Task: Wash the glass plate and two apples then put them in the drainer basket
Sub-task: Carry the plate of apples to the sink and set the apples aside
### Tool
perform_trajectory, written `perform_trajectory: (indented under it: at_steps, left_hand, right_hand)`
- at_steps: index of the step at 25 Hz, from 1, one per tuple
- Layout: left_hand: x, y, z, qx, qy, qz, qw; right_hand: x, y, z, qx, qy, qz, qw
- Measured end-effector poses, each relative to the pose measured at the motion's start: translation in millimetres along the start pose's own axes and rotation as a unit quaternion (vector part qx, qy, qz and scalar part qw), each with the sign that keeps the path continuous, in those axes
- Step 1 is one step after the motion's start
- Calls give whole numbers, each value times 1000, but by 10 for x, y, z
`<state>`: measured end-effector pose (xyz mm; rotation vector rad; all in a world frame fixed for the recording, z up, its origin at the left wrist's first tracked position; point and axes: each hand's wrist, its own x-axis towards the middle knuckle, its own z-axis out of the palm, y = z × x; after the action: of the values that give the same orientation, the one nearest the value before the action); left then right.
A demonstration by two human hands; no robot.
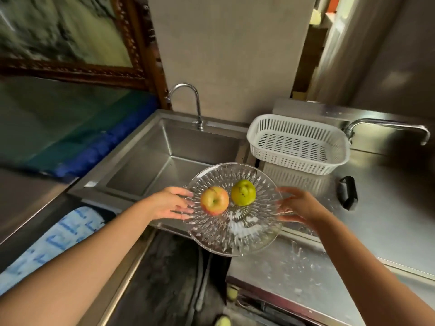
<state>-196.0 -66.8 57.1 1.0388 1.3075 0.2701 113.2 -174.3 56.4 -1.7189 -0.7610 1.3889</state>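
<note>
A cut-glass plate [231, 234] is held level in the air over the gap between the sink and the counter. On it lie a red-yellow apple [214, 200] at the left and a green apple [243, 192] at the right. My left hand [170, 203] grips the plate's left rim, fingers partly under the glass. My right hand [300, 205] grips the right rim. The white slotted drainer basket [339, 149] stands empty on the counter behind the plate, to the right.
The steel sink [131, 158] with its curved tap [196, 102] lies at the left, dry. A second tap [386, 125] reaches in from the right. A dark handle-like object [347, 192] lies on the wet steel counter [388, 215]. A blue-white cloth [54, 241] lies lower left.
</note>
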Motion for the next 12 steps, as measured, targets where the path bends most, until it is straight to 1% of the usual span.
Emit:
perform_trajectory:
  at_steps: [6, 12]
  left_hand:
    - [-441, -21, -330, -22, 39, 6, 999]
    - [-439, 45, -736, -30, 62, 11, 998]
  right_hand:
    - [-52, -285, 331, -33, -70, -11, 997]
    - [253, -538, 689, -61, -96, -14, 993]
